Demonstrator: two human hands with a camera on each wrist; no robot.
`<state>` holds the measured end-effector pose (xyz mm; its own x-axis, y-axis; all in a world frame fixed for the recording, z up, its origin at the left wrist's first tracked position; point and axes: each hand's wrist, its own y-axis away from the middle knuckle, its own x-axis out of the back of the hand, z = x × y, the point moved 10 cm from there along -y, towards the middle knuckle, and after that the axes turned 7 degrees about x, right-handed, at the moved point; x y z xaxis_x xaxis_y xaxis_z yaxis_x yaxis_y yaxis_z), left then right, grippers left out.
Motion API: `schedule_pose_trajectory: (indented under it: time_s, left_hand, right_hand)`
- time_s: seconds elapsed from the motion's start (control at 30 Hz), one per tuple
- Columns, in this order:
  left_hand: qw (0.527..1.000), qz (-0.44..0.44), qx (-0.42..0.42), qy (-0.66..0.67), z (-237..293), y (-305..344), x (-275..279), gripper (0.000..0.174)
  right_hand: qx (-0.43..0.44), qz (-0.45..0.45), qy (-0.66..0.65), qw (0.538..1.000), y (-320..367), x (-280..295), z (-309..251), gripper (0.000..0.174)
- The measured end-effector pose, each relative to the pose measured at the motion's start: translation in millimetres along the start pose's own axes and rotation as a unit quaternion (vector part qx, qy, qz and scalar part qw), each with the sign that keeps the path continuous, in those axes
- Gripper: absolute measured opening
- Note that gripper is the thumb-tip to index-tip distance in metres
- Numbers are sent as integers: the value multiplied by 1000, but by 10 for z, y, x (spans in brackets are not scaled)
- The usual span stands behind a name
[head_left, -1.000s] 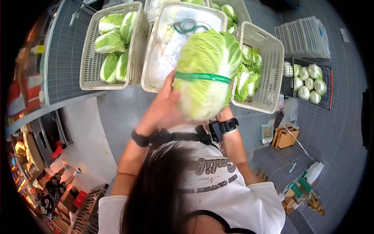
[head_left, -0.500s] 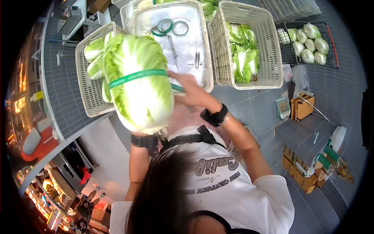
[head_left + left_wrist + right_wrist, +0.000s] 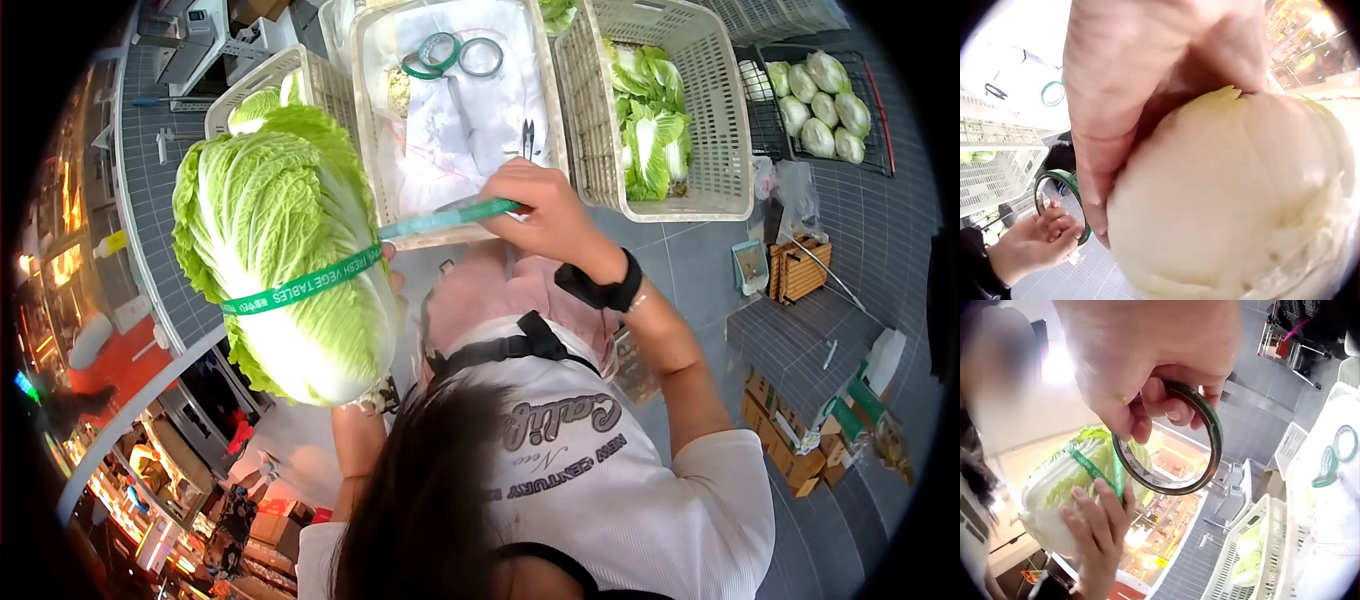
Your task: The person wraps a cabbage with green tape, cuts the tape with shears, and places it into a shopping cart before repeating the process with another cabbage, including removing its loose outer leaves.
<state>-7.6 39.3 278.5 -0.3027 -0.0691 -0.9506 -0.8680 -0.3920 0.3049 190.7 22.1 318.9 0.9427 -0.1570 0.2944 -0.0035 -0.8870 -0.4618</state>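
A large napa cabbage (image 3: 290, 250) wears a green printed band (image 3: 300, 288) around its middle. The left hand (image 3: 1160, 69) grips it from beneath and the side, fingers curled against the pale base in the left wrist view; the head view hides most of that hand. In the right wrist view, its fingers (image 3: 1100, 519) lie beside the band. The right hand (image 3: 550, 215) holds a roll of green tape (image 3: 1213, 444), fingers hooked through the ring. A strip of tape (image 3: 425, 222) stretches between roll and cabbage.
A white-lined crate (image 3: 462, 238) holds tape rolls (image 3: 481, 58), small snips (image 3: 528, 138) and a knife-like tool. Crates with cabbages stand at left (image 3: 335, 85) and right (image 3: 735, 150). Farther right, a black basket (image 3: 885, 125) holds several wrapped cabbages.
The cabbage has moved left and tilted, with the left hand beneath it. The right hand has pulled away rightward, and more tape shows between it and the cabbage.
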Motion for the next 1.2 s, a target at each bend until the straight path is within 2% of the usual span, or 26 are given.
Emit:
schedule_pose_trajectory:
  time_s: [0.03, 0.07, 0.13, 0.2, 0.27, 0.33, 0.43, 0.47, 0.57, 0.77, 0.87, 1.07, 1.2]
  left_hand:
    - [1000, -22, 17, -3, -46, -23, -111, 58]
    - [1000, 4, 20, 4, -64, -49, -152, 56]
    - [995, 94, -34, 16, -78, 12, -21, 57]
    - [979, 174, -98, -28, 7, 109, 214, 58]
    - [971, 195, -122, -63, 113, 135, 376, 58]
    - [973, 179, -119, -87, 195, 49, 497, 57]
    - [980, 138, -97, -102, 214, -138, 576, 57]
    - [983, 127, -85, -101, 177, -191, 601, 57]
    - [989, 99, -56, -96, 29, -316, 613, 56]
    - [994, 70, -32, -74, -152, -346, 620, 55]
    - [995, 61, -42, -61, -113, -340, 677, 55]
    - [994, 52, -89, -45, 87, -281, 792, 54]
    - [987, 71, -135, -44, 195, -130, 861, 54]
  right_hand:
    - [-18, -11, 3, 1000, -18, 51, -56, 6]
    - [-35, -22, 7, 999, -29, 100, -125, 6]
    - [-52, -22, 16, 998, -44, 204, -260, 7]
    - [-49, 2, 22, 999, -68, 307, -401, 8]
    - [-12, 19, 14, 1000, -125, 439, -621, 9]
    - [50, 25, 3, 998, -194, 496, -850, 10]
    - [62, 30, -16, 998, -294, 537, -1104, 10]
    - [58, 7, -17, 998, -336, 532, -1160, 11]
    - [81, 7, 31, 996, -417, 540, -1261, 11]
    - [51, 21, 54, 997, -470, 630, -1285, 10]
    - [25, 8, 32, 999, -428, 609, -1234, 8]
    - [3, 81, -16, 997, -360, 793, -1059, 10]
    - [-4, 77, -13, 997, -259, 827, -978, 10]
